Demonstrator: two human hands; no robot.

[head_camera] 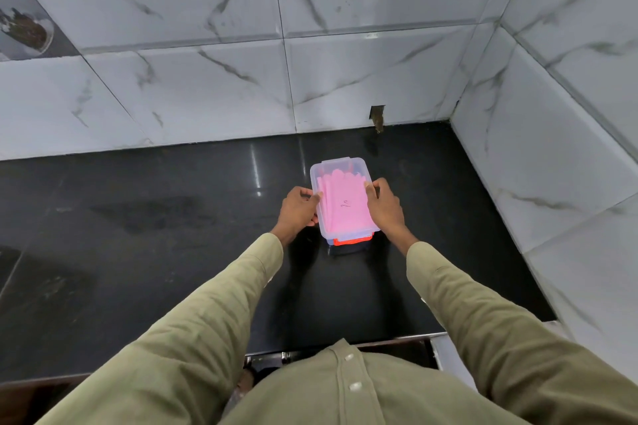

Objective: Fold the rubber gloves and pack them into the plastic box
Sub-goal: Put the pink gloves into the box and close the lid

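A clear plastic box (359, 167) stands on the black countertop (138, 217) in the middle of the view. A clear lid lies on top of it, and pink rubber gloves (343, 207) show through, folded flat. An orange part (352, 241) shows at the box's near end. My left hand (298, 210) grips the left side of the lid, fingers curled over its edge. My right hand (385, 207) grips the right side in the same way. Both sleeves are olive green.
White marble-pattern tiles (207, 90) form the back wall, and a tiled side wall (552, 166) closes the right. A small dark hole (377, 114) sits in the back wall above the counter. The counter's front edge (345, 338) runs near my body.
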